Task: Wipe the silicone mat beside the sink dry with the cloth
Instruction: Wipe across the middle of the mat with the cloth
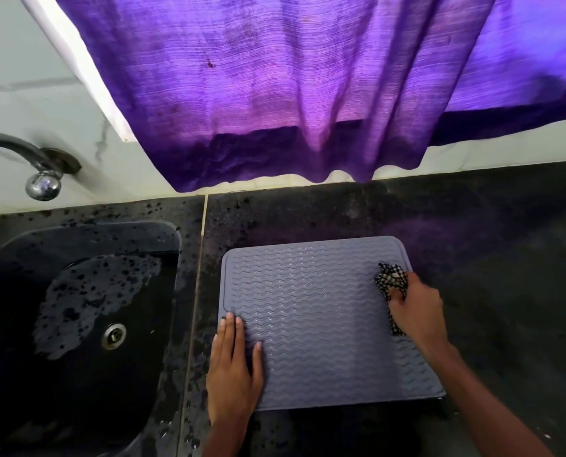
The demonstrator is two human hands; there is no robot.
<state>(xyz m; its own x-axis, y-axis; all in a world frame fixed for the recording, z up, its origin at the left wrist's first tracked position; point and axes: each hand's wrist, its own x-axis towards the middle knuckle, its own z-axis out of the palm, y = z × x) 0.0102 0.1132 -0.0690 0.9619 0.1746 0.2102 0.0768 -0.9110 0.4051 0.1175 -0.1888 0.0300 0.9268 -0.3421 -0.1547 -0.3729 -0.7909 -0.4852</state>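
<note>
Here the silicone mat (324, 321) lies just right of the sink (77, 308); the left hand (233, 374) presses flat on it, probably against sliding, while the right hand (415, 308) grips the bunched cloth (390, 282) at its right edge

The left hand (233, 374) lies flat, palm down, fingers straight and together pointing far, thumb spread rightward. The right hand (415, 306) is curled into a fist, knuckles up, its forearm running in from the near right.
</note>
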